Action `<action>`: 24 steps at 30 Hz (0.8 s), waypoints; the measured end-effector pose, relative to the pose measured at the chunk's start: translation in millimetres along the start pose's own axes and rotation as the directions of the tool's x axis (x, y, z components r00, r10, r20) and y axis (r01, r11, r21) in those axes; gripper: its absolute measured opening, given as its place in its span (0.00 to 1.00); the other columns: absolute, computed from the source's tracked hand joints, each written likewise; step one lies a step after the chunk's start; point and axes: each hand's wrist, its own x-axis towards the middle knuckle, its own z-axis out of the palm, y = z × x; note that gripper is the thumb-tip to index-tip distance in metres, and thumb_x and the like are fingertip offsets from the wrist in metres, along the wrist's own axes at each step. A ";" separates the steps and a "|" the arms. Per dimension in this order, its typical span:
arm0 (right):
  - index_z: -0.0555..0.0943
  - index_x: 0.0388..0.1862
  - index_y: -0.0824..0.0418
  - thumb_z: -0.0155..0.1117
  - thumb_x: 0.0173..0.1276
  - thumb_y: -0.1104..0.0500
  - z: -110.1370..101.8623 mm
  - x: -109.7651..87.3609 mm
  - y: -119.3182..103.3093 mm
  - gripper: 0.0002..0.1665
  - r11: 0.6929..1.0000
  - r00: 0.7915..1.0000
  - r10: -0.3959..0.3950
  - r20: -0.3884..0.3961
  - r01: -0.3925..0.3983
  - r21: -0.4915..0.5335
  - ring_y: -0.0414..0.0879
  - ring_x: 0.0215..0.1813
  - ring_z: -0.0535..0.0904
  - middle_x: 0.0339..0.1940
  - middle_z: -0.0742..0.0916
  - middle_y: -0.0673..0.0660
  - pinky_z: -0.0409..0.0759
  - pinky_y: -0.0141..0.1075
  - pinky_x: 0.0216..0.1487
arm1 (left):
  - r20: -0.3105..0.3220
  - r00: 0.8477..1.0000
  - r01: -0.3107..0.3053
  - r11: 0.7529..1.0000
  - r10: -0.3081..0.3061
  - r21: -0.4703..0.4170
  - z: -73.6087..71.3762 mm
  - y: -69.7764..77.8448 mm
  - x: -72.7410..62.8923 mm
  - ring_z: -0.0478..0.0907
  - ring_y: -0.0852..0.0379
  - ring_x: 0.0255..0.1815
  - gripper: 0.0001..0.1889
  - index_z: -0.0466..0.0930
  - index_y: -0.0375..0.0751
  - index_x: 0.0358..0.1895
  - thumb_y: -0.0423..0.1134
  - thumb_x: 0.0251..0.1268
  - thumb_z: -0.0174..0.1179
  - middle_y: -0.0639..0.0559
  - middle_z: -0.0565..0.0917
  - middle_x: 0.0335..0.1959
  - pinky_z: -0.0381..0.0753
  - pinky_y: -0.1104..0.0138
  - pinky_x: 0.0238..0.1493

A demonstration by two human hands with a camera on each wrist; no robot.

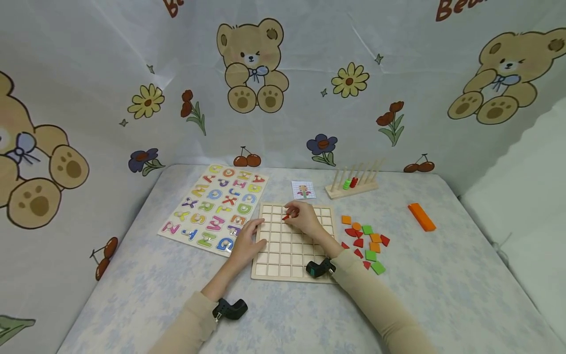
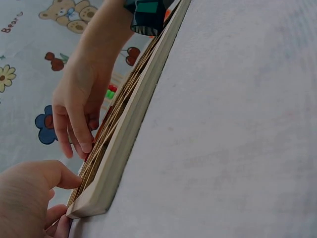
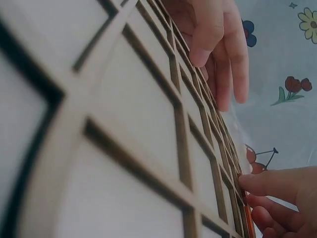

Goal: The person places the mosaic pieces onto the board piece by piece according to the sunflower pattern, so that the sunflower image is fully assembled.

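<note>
A square wooden grid board (image 1: 272, 270) lies flat in front of me. My right hand (image 1: 304, 219) is over its upper left part, with thumb and fingers pinching a small red piece (image 1: 285, 217) close over the cells. The piece's shape is mostly hidden by the fingers. In the right wrist view, an orange-red piece (image 3: 249, 221) shows at the grid beside the right hand (image 3: 285, 203). My left hand (image 1: 245, 242) rests at the board's left edge, its thumb and fingertips touching the rim, as the left hand (image 2: 29, 196) also shows in the left wrist view.
Right of the board lie several loose pieces, including a green square (image 1: 370, 255) and an orange square (image 1: 346, 220). Behind stand a patterned card (image 1: 303, 190) and a peg rack (image 1: 353, 189). An alphabet board (image 1: 208, 211) is left; an orange block (image 1: 422, 217) lies far right.
</note>
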 end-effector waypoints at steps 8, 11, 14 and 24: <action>0.81 0.52 0.72 0.69 0.60 0.71 -5.9 -2.9 1.9 0.19 1.000 1.000 0.011 -0.015 -0.011 0.019 0.50 0.36 0.81 0.39 0.87 0.67 0.78 0.29 0.36 | 0.003 1.000 -0.005 1.000 0.005 0.002 -0.2 0.4 -0.5 0.72 0.38 0.67 0.31 0.70 0.35 0.68 0.29 0.59 0.62 0.37 0.70 0.69 0.71 0.50 0.70; 0.81 0.52 0.73 0.68 0.62 0.70 -17.5 -7.4 4.0 0.18 0.999 0.998 0.032 -0.062 -0.030 0.035 0.53 0.38 0.82 0.39 0.87 0.68 0.78 0.30 0.38 | 0.008 1.000 0.004 1.000 -0.004 0.000 -0.4 1.4 -0.4 0.71 0.38 0.68 0.31 0.69 0.36 0.69 0.29 0.59 0.62 0.37 0.70 0.70 0.70 0.51 0.71; 0.81 0.52 0.75 0.66 0.63 0.70 -35.4 -15.0 9.5 0.18 0.997 0.991 0.054 -0.123 -0.048 0.053 0.55 0.39 0.82 0.40 0.87 0.70 0.79 0.31 0.41 | 0.004 1.000 0.014 1.000 -0.014 0.007 -0.3 2.1 -0.3 0.72 0.38 0.67 0.31 0.69 0.36 0.69 0.29 0.59 0.63 0.38 0.70 0.70 0.71 0.51 0.71; 0.78 0.57 0.75 0.65 0.63 0.72 -103.3 -54.8 49.3 0.22 0.994 0.974 0.110 -0.201 -0.113 -0.005 0.63 0.47 0.81 0.47 0.85 0.73 0.83 0.37 0.46 | 0.010 0.999 0.034 0.999 -0.034 0.031 0.9 1.3 -1.3 0.71 0.37 0.68 0.31 0.69 0.38 0.69 0.31 0.59 0.62 0.38 0.70 0.70 0.69 0.49 0.71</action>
